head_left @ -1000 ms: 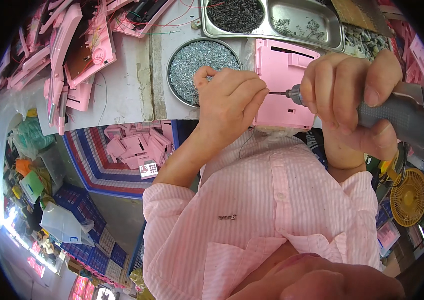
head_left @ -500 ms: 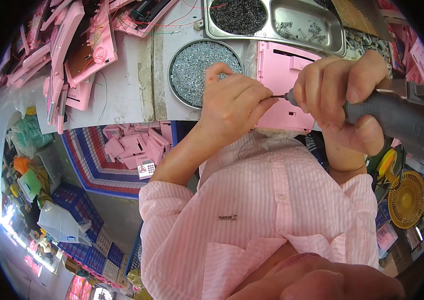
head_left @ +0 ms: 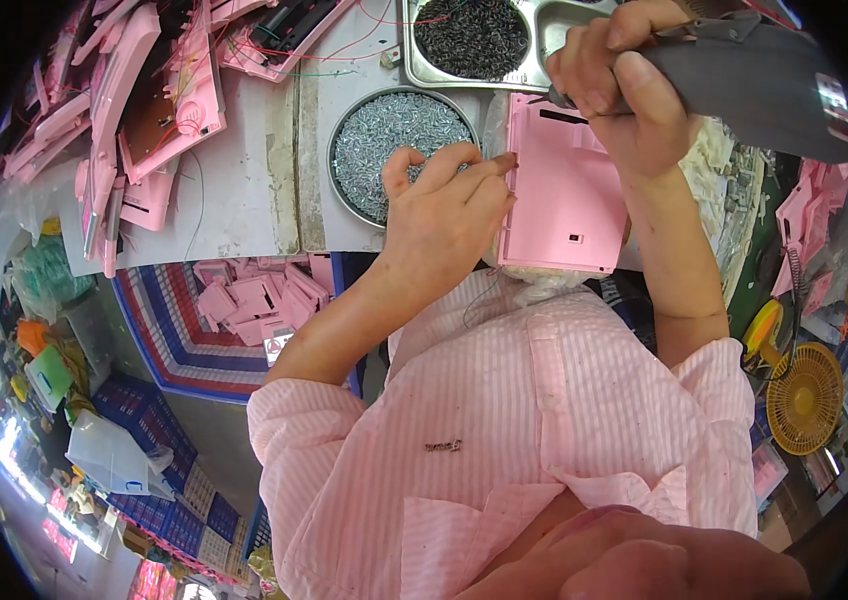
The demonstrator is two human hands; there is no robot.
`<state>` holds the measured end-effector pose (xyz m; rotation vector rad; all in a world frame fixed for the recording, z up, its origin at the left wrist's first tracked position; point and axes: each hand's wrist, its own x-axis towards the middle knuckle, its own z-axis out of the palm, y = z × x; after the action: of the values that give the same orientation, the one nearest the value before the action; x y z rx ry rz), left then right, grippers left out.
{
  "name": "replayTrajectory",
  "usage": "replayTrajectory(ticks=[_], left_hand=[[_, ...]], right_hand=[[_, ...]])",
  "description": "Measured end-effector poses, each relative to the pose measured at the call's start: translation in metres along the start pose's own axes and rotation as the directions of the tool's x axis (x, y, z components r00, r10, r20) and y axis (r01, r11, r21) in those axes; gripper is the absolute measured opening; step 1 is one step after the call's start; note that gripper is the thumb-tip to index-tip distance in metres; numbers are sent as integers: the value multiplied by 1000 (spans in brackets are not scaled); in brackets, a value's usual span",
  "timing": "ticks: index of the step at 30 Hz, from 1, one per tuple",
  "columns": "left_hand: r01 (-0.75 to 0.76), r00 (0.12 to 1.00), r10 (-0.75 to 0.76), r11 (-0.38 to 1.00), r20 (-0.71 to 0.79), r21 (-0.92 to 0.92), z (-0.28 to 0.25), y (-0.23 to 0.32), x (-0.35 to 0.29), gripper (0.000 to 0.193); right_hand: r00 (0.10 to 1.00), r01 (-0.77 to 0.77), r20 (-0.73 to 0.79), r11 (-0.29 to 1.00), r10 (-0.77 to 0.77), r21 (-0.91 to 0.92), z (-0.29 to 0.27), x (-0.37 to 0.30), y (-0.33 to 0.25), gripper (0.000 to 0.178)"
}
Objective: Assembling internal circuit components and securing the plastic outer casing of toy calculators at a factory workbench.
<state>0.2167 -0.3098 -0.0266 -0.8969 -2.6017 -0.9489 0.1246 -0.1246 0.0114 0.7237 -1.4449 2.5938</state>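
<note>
A pink plastic casing with a dark slot near its far end lies on the bench before me. My left hand has its fingers bent, the thumb and foremost fingertips together at the casing's left edge. Its other fingers curl over the near right rim of a round metal bowl of small silvery screws. In my right hand is a dark grey electric screwdriver, wrapped by the fingers and pointing left over the casing's far end. The bit's tip cannot be made out.
A metal tray with dark small screws stands behind the casing. Pink casings with wires pile up at the far left. Below the bench edge, a striped basket holds pink parts. A yellow fan is at right.
My right hand has carried the screwdriver away from me, from mid-casing to its far end. My left hand has parted from the bit and moved slightly left to the casing's edge.
</note>
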Motion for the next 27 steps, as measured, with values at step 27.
replayTrajectory(ticks=[27], left_hand=[[-26,968,1,995,-250,-97,11,-8,17,20]], right_hand=[[939,-122,313,989,143,-84,30,-10,-47,29]])
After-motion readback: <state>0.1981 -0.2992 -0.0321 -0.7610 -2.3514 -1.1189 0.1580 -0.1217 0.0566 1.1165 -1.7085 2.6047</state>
